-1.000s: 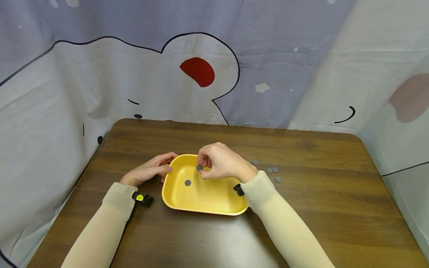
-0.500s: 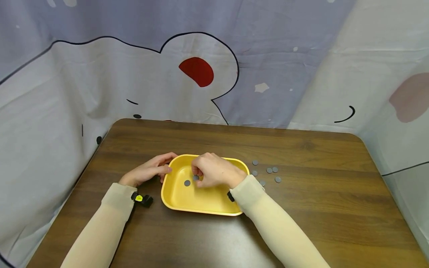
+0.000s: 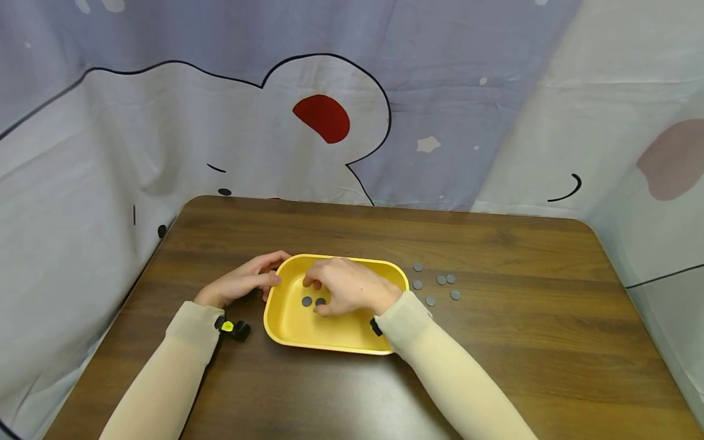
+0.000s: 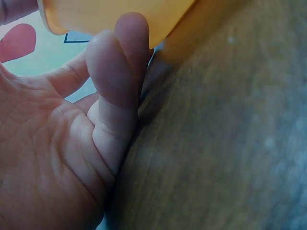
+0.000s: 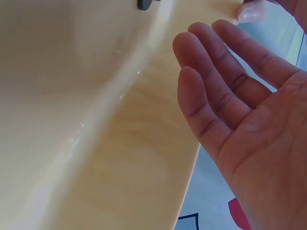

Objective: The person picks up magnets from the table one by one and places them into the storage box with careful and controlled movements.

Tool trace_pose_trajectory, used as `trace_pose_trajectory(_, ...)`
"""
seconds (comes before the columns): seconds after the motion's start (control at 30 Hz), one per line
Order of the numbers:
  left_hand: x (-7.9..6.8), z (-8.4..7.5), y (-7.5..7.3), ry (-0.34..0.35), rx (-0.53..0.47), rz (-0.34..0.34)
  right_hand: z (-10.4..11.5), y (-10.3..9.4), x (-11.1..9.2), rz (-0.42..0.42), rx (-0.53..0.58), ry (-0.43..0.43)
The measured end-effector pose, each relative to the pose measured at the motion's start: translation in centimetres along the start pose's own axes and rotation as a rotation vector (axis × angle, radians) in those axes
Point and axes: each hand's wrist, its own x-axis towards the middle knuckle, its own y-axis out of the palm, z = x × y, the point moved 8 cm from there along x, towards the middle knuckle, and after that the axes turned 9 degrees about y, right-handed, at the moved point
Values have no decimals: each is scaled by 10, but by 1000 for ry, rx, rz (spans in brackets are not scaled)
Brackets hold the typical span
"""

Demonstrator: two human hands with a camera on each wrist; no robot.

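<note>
Left hand is clasped to a yellow rectangular plastic tray, right hand spread near a round grey disc. Placing seems underway; another should be fetched.

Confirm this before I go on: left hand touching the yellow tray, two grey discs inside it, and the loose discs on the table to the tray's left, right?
One slip: the loose discs lie on the table to the tray's right, as the head view shows. The left hand does touch the yellow tray, with two grey discs inside it.
</note>
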Motion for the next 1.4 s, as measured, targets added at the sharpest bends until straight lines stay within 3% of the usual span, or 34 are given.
trace_pose_trajectory(0.37, -2, 3, -2, -22, 6, -6, -4, -18, -21, -56, 134, -1)
trace_pose_trajectory(0.6, -2, 4, -2, -18, 17, 5, -7, -35, -37, -106, 130, 17)
trace_pose_trajectory(0.83, 1, 1, 0, 9, 15, 26, -14, -61, -58, -209, 136, -7)
trace_pose_trajectory(1.07, 1, 3, 0, -17, 22, 16, -50, -70, -89, -254, 149, 76)
trace_pose_trajectory(1.4, 1, 2, 0, -16, 13, 12, -112, -64, -138, -277, 163, 206)
